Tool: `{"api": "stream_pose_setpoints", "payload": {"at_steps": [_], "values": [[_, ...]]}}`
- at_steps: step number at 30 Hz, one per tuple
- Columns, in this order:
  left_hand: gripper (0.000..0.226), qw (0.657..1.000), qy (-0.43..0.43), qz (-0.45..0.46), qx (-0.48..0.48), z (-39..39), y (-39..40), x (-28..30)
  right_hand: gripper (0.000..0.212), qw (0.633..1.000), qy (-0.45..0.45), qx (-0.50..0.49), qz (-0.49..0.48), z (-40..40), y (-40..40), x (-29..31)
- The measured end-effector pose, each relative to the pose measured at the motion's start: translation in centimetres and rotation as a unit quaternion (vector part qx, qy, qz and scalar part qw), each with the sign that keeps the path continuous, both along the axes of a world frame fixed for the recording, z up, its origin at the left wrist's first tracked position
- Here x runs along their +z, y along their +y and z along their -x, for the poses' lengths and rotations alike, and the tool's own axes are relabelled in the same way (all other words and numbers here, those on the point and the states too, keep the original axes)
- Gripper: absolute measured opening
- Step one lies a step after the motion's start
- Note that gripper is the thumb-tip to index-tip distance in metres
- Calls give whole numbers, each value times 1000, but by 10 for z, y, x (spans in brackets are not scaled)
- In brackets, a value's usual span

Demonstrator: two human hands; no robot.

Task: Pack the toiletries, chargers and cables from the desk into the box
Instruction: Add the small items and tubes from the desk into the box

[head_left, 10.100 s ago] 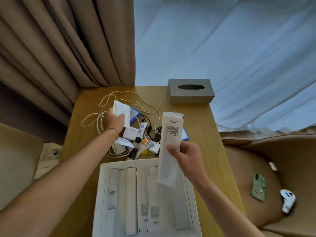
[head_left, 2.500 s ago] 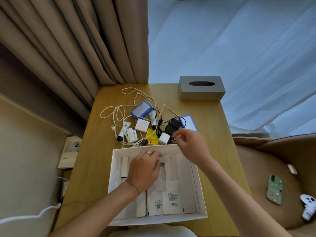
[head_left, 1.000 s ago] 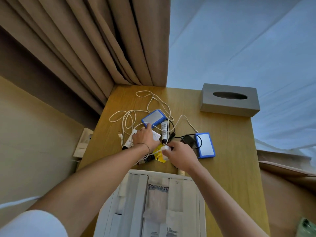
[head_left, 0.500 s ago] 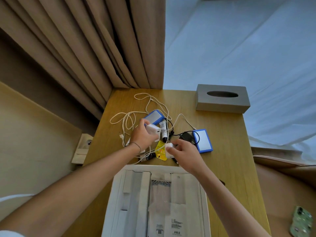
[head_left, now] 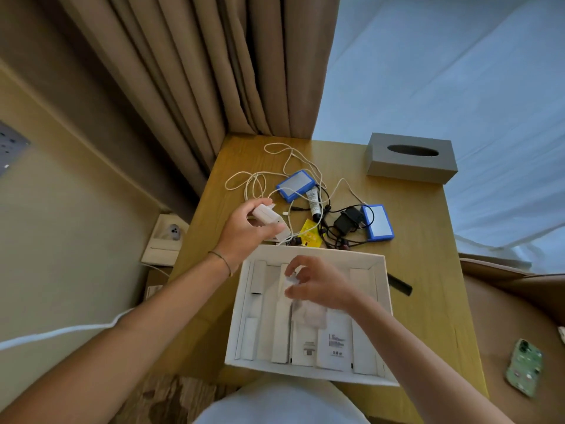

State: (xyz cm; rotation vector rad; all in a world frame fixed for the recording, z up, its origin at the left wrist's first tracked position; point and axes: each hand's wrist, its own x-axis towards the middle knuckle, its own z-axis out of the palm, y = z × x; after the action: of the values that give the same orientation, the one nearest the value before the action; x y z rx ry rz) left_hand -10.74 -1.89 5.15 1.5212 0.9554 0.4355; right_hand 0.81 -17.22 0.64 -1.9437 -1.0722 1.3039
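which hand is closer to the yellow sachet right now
Left. The left hand, gripping a white charger, is over the desk just left of the yellow sachet. The right hand is nearer the person, over the box, pinching a small white item.

Grey tissue box [head_left: 411, 162] sits at the far tabletop corner by the beige curtains [head_left: 195, 71]. Green phone [head_left: 524, 367] lies off right, wall socket [head_left: 171, 234] left
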Motion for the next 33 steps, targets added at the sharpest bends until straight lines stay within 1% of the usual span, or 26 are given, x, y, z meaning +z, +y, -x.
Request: {"api": "stream_pose_setpoints", "payload": {"at_steps": [4, 6, 11, 14, 17, 19, 21, 23, 25, 27, 28, 31, 33], "values": [[50, 1000, -8, 2, 1, 31, -7, -1, 43, 996, -59, 51, 49, 36, 3, -24], [53, 1000, -6, -5, -4, 44, -10, -3, 45, 989, -97, 85, 78, 53, 3, -34], [53, 998, 27, -46, -34, 65, -20, -8, 29, 971, -171, 147, 82, 87, -3, -54], [58, 992, 58, -99, -49, 73, -24, -10, 24, 962, -180, 168, 115, 98, -4, -65], [64, 979, 104, -152, -91, 80, -27, -10, 22, 955, -187, 187, 136, 102, 0, -71], [66, 966, 141, -177, -127, 82, -28, -8, 23, 949, -192, 205, 141, 103, 4, -74], [64, 944, 181, -214, -173, 82, -29, -4, 29, 943, -208, 216, 147, 104, 7, -76], [60, 920, 209, -250, -219, 77, -32, -2, 43, 939, -225, 208, 154, 105, 7, -80], [58, 900, 231, -273, -250, 69, -35, -2, 59, 943, -221, 195, 155, 105, 2, -83], [58, 882, 253, -289, -274, 58, -39, -6, 64, 954, -204, 172, 137, 103, -5, -82], [60, 871, 268, -297, -285, 53, -41, -10, 61, 961, -198, 151, 121, 99, -9, -79], [70, 841, 315, -312, -311, 43, -46, -29, 43, 974, -193, 78, 88, 82, -22, -67], [65, 828, 337, -309, -325, 40, -48, -43, 34, 978, -188, 49, 81, 68, -32, -60]]}}
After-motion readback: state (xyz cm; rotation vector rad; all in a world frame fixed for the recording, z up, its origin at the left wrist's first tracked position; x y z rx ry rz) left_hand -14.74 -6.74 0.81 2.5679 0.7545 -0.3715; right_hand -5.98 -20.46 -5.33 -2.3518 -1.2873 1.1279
